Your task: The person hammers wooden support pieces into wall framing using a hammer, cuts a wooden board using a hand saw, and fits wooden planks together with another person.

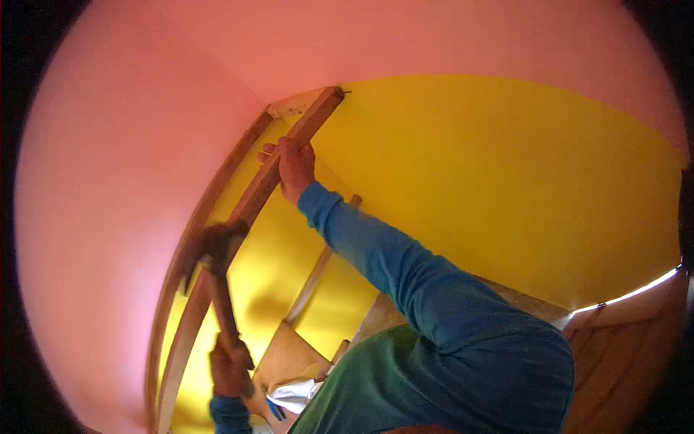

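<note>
My right hand (296,170), in a blue sleeve, is closed around a long wooden batten (254,194) near its upper end, with fingertips showing past its far side. Lower on the left, my left hand (231,367) grips the handle of a hammer (223,300). The dark hammer head, slightly blurred, is up by the batten's middle. It overlaps the batten in view, and I cannot tell whether they touch. The batten slants from upper right to lower left, beside a wooden edge strip (189,242) along the pink wall.
A yellow panel (477,173) fills the area behind, crossed by a thinner wooden strip (312,282). Below are a brown board (289,358) and a white cloth-like item (295,395). Pink surfaces (116,217) lie left and above. A bright gap (636,295) shows at right.
</note>
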{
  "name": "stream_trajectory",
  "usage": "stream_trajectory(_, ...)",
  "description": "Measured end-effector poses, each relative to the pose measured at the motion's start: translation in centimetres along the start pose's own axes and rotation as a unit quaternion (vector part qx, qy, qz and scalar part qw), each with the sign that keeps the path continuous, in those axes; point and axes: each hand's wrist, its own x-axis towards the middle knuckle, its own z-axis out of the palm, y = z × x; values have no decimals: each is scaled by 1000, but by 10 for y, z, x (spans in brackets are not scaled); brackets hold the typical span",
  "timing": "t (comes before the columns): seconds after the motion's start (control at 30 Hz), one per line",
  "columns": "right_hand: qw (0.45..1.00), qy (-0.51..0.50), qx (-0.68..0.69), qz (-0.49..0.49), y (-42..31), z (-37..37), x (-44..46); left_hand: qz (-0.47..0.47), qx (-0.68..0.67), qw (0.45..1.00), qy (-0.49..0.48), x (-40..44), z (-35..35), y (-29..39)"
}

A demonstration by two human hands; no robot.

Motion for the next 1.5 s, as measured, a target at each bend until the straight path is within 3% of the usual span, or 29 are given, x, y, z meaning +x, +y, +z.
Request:
stream_trajectory(0.03,999,29,2,20,-1,4,1,108,42,993,30,9,-10,32)
stream_trajectory(0.07,998,56,4,41,-4,8,3,219,167,957,97,27,-26,49)
stream_trajectory(0.13,995,85,8,61,-6,16,3,322,333,873,151,53,-31,115)
stream_trajectory(0.2,995,83,4,52,-8,19,3,369,404,829,120,79,-12,186)
stream_trajectory(0.33,993,111,-31,-6,-8,21,4,439,518,734,14,136,38,259)
stream_trajectory(0.4,991,129,-36,18,-21,28,-6,447,569,690,-13,157,59,276)
stream_trajectory(0.47,981,135,-107,-90,29,12,27,473,588,655,-36,169,74,285)
stream_trajectory(0.57,985,138,-69,-78,3,22,10,557,549,622,-32,161,94,298)
stream_trajectory(0.6,989,137,-32,-45,-13,27,1,578,532,617,-41,157,98,302)
stream_trajectory(0.67,982,140,-72,-100,2,22,13,616,497,609,-56,150,102,305)
stream_trajectory(0.77,972,152,-96,-153,18,21,23,546,603,578,-69,175,92,307)
stream_trajectory(0.87,983,126,-108,-81,11,18,14,426,712,558,-16,177,90,318)
stream_trajectory(0.9,987,111,-111,-41,2,19,12,452,686,570,-20,172,89,324)
stream_trajectory(0.97,971,67,-145,-176,34,7,26,492,631,599,-33,156,83,324)
stream_trajectory(1.03,967,68,-155,-189,43,3,31,572,530,625,-26,140,94,316)
stream_trajectory(1.13,974,130,-155,-107,37,8,35,614,477,628,-45,146,98,308)
stream_trajectory(1.17,966,145,-170,-127,47,6,40,616,478,624,-55,153,98,305)
stream_trajectory(1.27,954,134,-204,-172,42,4,35,407,694,593,-13,185,91,306)
stream_trajectory(1.37,955,126,-221,-154,24,10,24,455,700,550,16,169,87,310)
stream_trajectory(1.47,959,113,-210,-156,23,12,26,548,562,618,-31,146,95,307)
stream_trajectory(1.5,962,109,-194,-158,22,11,24,586,525,616,-48,147,99,305)
